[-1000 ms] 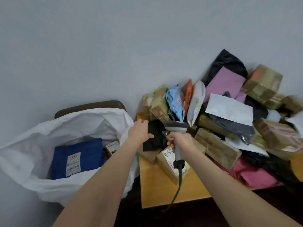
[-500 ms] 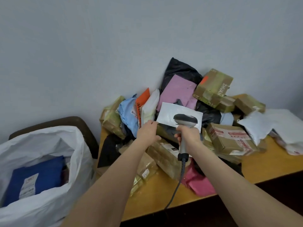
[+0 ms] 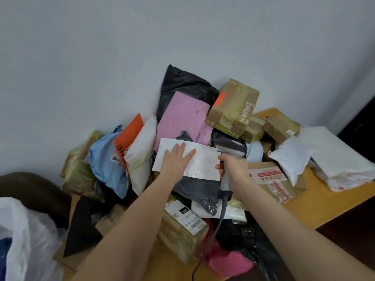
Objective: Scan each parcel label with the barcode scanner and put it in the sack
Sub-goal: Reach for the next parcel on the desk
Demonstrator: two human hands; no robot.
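Observation:
A heap of parcels covers the wooden table [image 3: 316,207] against the wall. My left hand [image 3: 176,160] lies flat, fingers straight, on a white flat envelope parcel [image 3: 203,165] near the top of the heap. My right hand [image 3: 233,167] grips the handle of the grey barcode scanner [image 3: 227,151], whose head sits just right of the envelope; its cable [image 3: 211,238] hangs down toward the table's front edge. The white sack [image 3: 26,240] shows only at the lower left, a blue parcel barely visible inside.
Around the envelope lie a pink mailer [image 3: 180,118], black bags [image 3: 182,84], taped brown boxes [image 3: 233,106], a light blue bag [image 3: 105,161], white soft mailers [image 3: 292,157] at right and a labelled box [image 3: 182,226] in front. A dark chair back [image 3: 32,189] stands behind the sack.
The view swung right from the sack to the heap. My left hand moved from the black parcel by the sack up onto the white envelope and flattened. The scanner hand came along to the right.

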